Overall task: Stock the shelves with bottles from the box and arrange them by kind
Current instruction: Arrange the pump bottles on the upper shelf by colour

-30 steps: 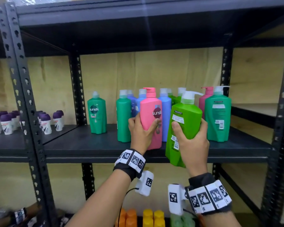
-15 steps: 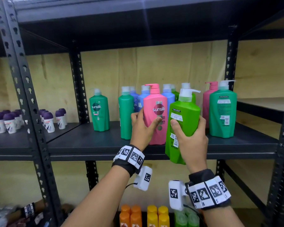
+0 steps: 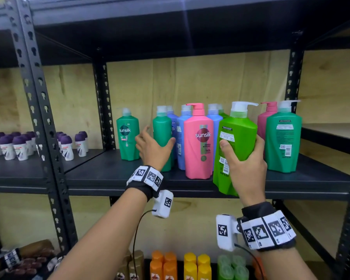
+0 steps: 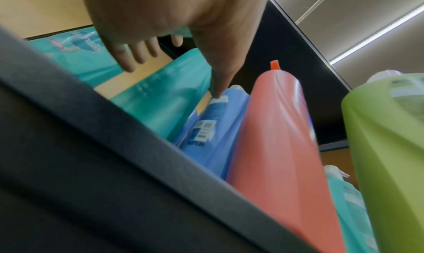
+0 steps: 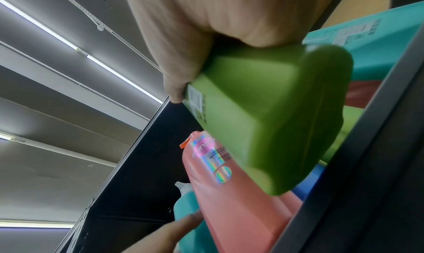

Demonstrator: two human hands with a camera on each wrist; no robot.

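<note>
Nearest, the right hand [image 3: 246, 168] has its grip wrapped round the lower body of a lime-green pump bottle [image 3: 233, 142], thumb across the label side and fingers round the far side. The bottle tilts slightly, its base hanging in front of the shelf [image 3: 101, 176] edge and below it, not resting on the board. In the right wrist view the same bottle's base [image 5: 270, 122] hangs free above the pink one.

To the left, the left hand [image 3: 153, 147] is spread, fingers straight and parted, holding nothing; its thumb lies against a dark green bottle [image 3: 162, 136], though whether the palm touches it cannot be told. In the left wrist view the thumb [image 4: 220, 79] points down between green and blue bottles.

On the shelf, just left of the lime bottle, stands a pink Sunsilk bottle [image 3: 198, 142] upright near the front edge. Behind it stand blue bottles [image 3: 182, 130]. Another dark green bottle with its Sunsilk label forward [image 3: 127, 136] stands apart at the left, and at the right a green bottle with its back label forward [image 3: 283, 138] hides part of a second pink one [image 3: 265, 116].

Far left, on the neighbouring shelf, small white purple-capped bottles [image 3: 18, 146] stand in rows.
</note>
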